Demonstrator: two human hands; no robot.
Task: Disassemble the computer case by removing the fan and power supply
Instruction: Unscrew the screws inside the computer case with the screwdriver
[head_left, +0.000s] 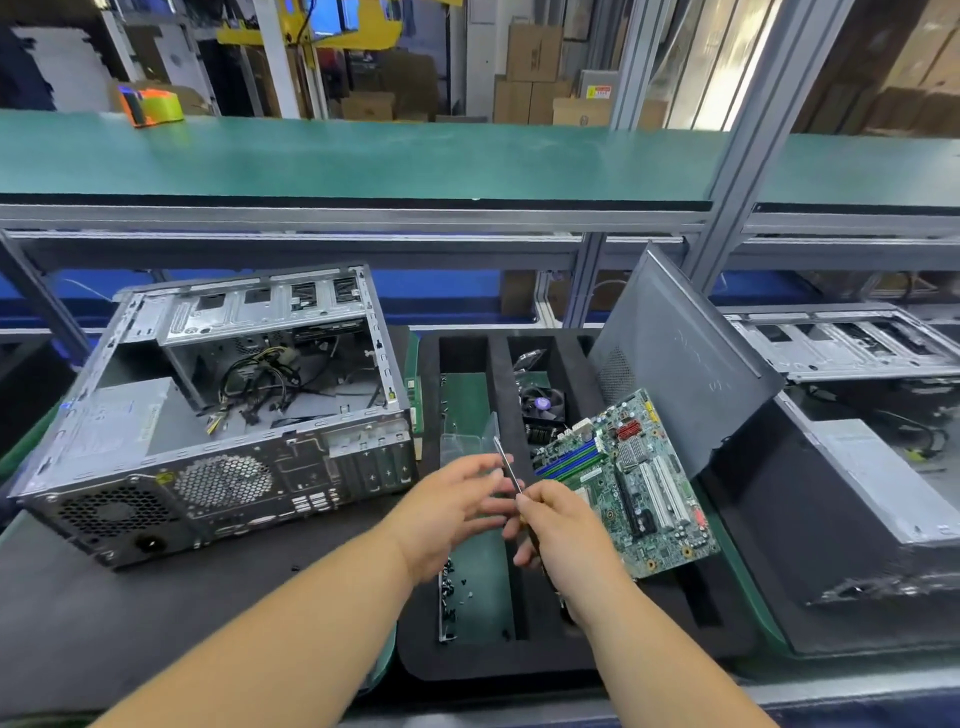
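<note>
An open computer case (218, 405) lies on its side at the left of the bench. Its grey power supply (124, 415) sits inside at the near left, with loose cables (270, 384) beside it. A round fan grille (223, 480) shows on the rear panel. My right hand (563, 530) grips a screwdriver (506, 462) whose thin shaft points up and away. My left hand (452, 506) hovers beside the shaft with fingers spread, over the foam tray (498, 374). Both hands are to the right of the case and apart from it.
A motherboard (628, 483) leans in the tray's right side, with a CPU cooler fan (543, 405) behind it. Loose screws (454, 582) lie in a tray slot. A grey side panel (685, 358) leans at right against another case (852, 467). A raised green shelf (363, 156) spans the back.
</note>
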